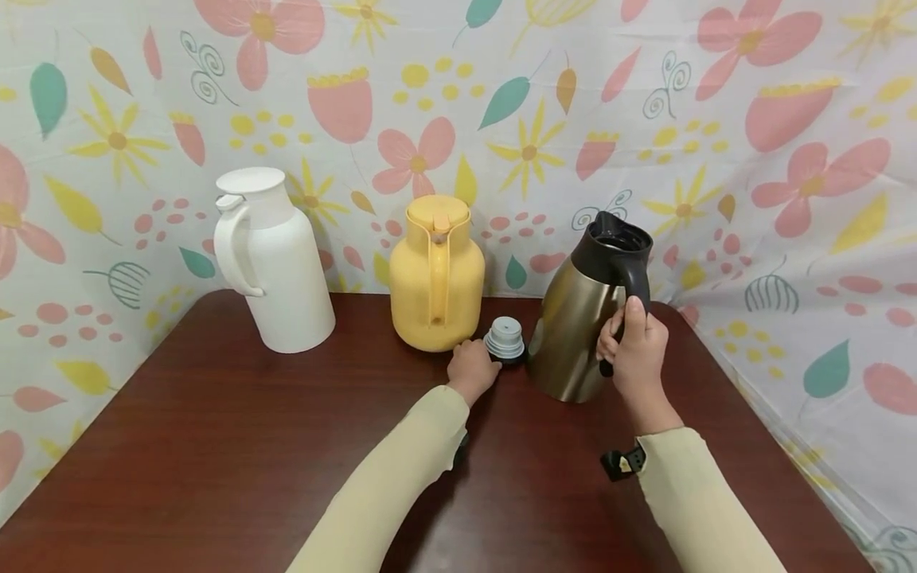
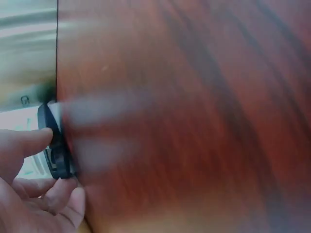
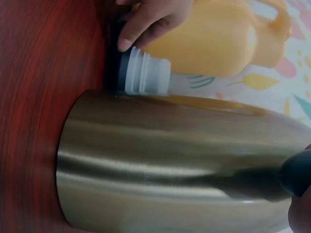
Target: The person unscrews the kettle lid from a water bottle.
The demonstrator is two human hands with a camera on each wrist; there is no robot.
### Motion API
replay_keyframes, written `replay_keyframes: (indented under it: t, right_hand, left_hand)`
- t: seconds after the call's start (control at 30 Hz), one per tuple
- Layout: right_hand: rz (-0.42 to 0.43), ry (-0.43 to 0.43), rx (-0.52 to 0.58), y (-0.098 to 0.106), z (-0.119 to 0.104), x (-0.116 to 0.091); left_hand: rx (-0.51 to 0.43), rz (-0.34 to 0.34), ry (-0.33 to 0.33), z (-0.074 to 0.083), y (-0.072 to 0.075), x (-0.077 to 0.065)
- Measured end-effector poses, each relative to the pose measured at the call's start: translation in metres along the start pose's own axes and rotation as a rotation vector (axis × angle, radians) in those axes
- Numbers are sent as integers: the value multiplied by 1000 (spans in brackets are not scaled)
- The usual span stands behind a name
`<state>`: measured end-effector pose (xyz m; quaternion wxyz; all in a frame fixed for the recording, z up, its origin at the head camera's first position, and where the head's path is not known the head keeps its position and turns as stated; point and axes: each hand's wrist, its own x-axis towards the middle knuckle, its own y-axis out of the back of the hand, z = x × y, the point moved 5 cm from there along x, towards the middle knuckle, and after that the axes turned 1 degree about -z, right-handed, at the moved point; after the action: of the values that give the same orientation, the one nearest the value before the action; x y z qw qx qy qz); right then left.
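My right hand (image 1: 637, 350) grips the black handle (image 1: 634, 274) of a bronze-coloured metal thermos jug (image 1: 573, 326), its thumb lying along the handle. The jug stands on the table, and its black top is uncovered. Just left of its base sits a jug stopper (image 1: 505, 334), pale grey ridged plug upward, black cap down on the table. My left hand (image 1: 473, 370) pinches the edge of that black cap; in the left wrist view the thumb lies on the black rim (image 2: 48, 138), with fingers curled below. The stopper (image 3: 146, 75) stands close beside the jug wall (image 3: 160, 160) in the right wrist view.
A yellow thermos jug (image 1: 437, 278) stands behind the left hand, lid on. Farther left is a white thermos jug (image 1: 279, 263). All stand on a dark red-brown wooden table (image 1: 286, 446), backed by a flower-patterned cloth (image 1: 516, 95).
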<state>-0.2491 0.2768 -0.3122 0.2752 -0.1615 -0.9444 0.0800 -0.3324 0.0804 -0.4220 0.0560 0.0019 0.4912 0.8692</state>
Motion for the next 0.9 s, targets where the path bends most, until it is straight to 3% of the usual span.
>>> replay_keyframes:
  t: [0.33, 0.67, 0.9]
  right_hand:
    - [6, 12, -21, 8, 9, 20]
    - [43, -26, -42, 12, 23, 46]
    - [72, -61, -61, 17, 29, 56]
  left_hand:
    - [-86, -1, 15, 3, -6, 13]
    - [-266, -10, -12, 5, -7, 23]
    - [-398, -52, 41, 6, -14, 29]
